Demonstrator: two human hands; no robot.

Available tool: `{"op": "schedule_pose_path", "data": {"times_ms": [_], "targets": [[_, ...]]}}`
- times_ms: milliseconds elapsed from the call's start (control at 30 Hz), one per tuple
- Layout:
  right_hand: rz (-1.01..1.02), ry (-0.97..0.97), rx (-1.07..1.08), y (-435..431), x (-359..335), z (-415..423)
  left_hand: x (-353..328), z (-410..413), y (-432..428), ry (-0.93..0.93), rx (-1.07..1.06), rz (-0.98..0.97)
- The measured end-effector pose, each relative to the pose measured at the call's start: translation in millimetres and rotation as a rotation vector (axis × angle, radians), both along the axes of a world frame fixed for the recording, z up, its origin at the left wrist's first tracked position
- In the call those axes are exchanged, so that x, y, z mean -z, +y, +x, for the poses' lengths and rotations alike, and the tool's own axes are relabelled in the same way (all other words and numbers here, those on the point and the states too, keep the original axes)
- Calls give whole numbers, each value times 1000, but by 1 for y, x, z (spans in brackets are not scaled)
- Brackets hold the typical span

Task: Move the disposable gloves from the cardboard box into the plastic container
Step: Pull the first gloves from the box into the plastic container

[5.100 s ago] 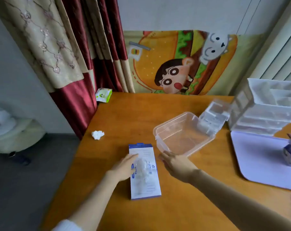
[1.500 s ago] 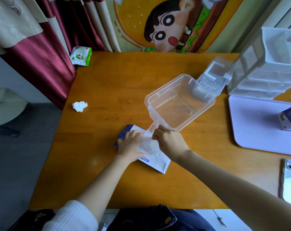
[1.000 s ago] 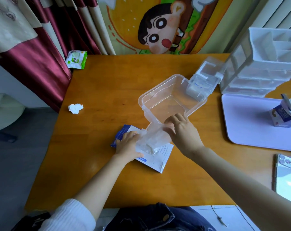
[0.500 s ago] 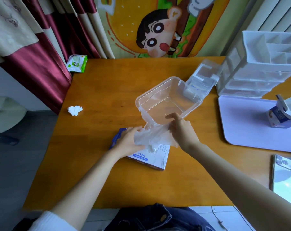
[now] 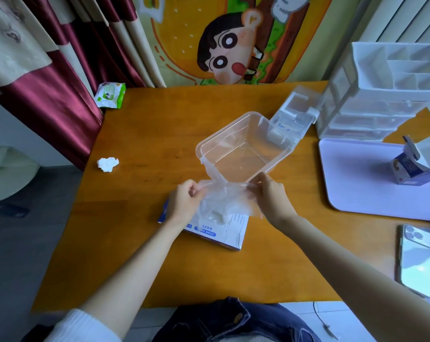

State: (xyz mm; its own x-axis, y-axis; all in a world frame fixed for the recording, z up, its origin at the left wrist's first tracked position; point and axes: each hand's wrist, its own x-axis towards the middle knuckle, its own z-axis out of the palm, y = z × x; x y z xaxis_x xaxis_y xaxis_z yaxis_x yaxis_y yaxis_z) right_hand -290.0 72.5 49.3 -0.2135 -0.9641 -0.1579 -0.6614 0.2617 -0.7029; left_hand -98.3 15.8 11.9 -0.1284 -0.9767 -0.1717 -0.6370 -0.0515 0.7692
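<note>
Disposable gloves (image 5: pixel 225 201): clear crumpled bundle, raised just above cardboard box (image 5: pixel 231 233), stretched between left hand (image 5: pixel 184 202) and right hand (image 5: pixel 270 193), each pinching one upper corner with curled fingers. Plastic container (image 5: pixel 223 130): lid off, on table (image 5: pixel 147 134) just beyond the hands, seemingly empty. Progress, as judged: early; bundle out of box, not yet in container; any remainder inside box hidden.

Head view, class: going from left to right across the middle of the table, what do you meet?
Crumpled tissue → left hand → disposable gloves → right hand → purple tray.
</note>
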Motion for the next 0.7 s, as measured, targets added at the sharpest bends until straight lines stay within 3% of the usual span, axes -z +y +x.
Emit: {"op": "schedule_pose_path", "data": {"times_ms": [100, 200, 267, 367, 600, 700], "targets": [[0, 0, 36, 4, 5, -9, 4, 8, 9, -234, 21, -188], [-6, -21, 7, 7, 7, -11, 2, 0, 28, -343, 364, -366], [-11, -39, -13, 8, 6, -10, 3, -7, 41, -384, 591, -275], [-16, -65, -23, 10, 4, -9, 15, -9, 49, -574, 735, -67], [-111, -77, 62, 4, -6, -29, 26, -6, 54, -700, 674, 16], [-231, -158, 196, -2, -24, -46, 28, -2, 51, -760, 649, 1]]}}
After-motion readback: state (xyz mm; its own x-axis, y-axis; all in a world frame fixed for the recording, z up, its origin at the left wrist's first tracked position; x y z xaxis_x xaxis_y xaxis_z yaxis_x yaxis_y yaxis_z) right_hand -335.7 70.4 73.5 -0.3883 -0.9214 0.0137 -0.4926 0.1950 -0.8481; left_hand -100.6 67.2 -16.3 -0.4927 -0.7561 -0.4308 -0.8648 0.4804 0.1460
